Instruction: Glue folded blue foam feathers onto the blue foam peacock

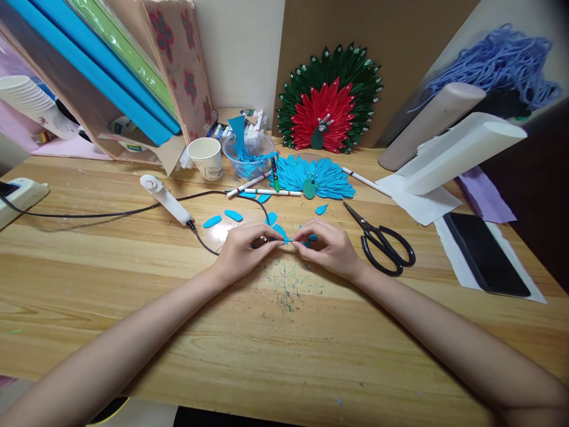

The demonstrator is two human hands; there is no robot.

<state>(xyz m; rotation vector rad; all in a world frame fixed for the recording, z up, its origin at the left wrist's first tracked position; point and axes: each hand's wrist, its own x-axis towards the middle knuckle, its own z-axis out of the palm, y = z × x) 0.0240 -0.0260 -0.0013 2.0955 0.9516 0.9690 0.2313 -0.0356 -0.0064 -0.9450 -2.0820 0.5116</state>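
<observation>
Bare forearms (133, 339) are stretched over a wooden table (240, 365), a small blue piece (288, 240) held between the hands.
It is pinched in the closed fingertips of left hand (244, 252) and right hand (328, 246); it is judged light, soft, easily creased, best gripped by its ends. The left hand is hemmed by blue petals (233, 216) and black cord (202, 242); scissors (373, 230) are laid beside the right.
</observation>
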